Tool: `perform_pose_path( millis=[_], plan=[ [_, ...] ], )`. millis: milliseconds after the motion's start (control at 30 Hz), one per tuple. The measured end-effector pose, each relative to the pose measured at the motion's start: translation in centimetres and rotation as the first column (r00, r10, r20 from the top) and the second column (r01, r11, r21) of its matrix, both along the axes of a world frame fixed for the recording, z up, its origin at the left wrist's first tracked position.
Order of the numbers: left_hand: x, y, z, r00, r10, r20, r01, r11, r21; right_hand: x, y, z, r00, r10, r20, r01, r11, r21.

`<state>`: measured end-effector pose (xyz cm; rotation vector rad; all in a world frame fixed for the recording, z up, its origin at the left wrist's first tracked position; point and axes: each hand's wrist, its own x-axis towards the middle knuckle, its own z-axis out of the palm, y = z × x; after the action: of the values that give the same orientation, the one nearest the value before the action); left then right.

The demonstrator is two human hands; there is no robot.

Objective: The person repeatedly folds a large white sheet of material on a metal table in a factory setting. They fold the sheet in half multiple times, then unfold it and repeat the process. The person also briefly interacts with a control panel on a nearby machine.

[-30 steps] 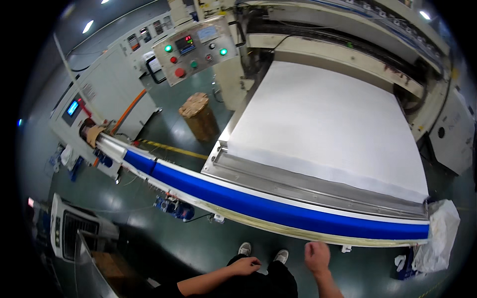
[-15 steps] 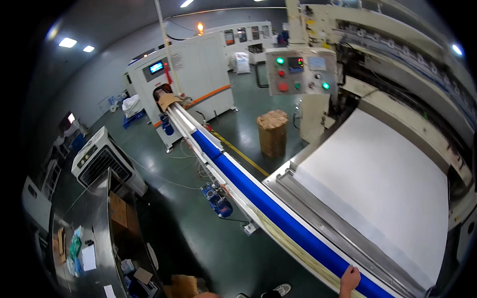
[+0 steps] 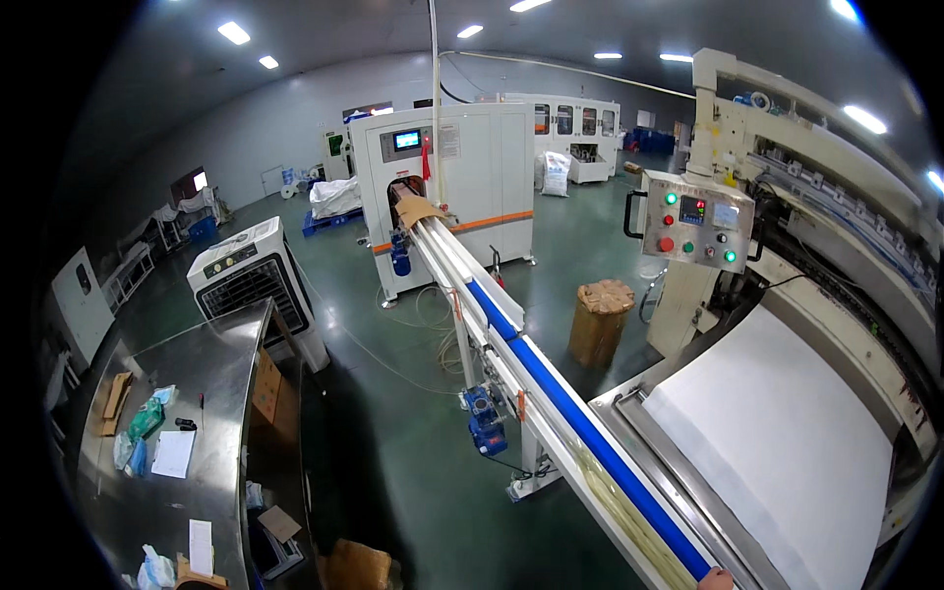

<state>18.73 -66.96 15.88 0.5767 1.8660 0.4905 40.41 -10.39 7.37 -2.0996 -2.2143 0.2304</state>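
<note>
Only a sliver of my right hand shows at the bottom edge, resting by the near end of a long blue conveyor belt. Its fingers are cut off by the frame, so I cannot tell whether they hold anything. My left hand is out of view. To the right of the belt lies a wide white sheet on a machine bed. The belt runs away from me to a white machine cabinet with a small screen.
A grey control panel with lit buttons stands right of the belt, a brown wrapped drum on the green floor beside it. At left are a steel table with papers and bags, a white air cooler, and a cardboard box.
The view has swung up and to the left, from the belt and white sheet toward the hall. Both hands showed at the bottom a second ago; now only a sliver of the right one does.
</note>
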Motion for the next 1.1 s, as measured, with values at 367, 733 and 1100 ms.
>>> perform_pose_path(
  millis=[367, 733, 1100],
  plan=[
    [0.0, -2.5, -1.1, 0.999, 0.023, 0.031, -0.024, 0.999, 0.026, -1.0, -1.0, 3.4, 0.999, -0.020, 0.042, 0.027, 0.981, -0.194],
    [3.0, -5.3, -0.8, 0.984, 0.148, 0.098, -0.150, 0.989, 0.014, -1.6, -1.6, 4.1, 0.995, 0.093, 0.033, -0.084, 0.974, -0.212],
    [3.5, -8.7, -1.7, 0.906, 0.264, 0.330, -0.224, 0.962, -0.153, 0.2, 1.3, 0.8, 0.973, 0.192, 0.129, -0.178, 0.977, -0.117]
  ],
)
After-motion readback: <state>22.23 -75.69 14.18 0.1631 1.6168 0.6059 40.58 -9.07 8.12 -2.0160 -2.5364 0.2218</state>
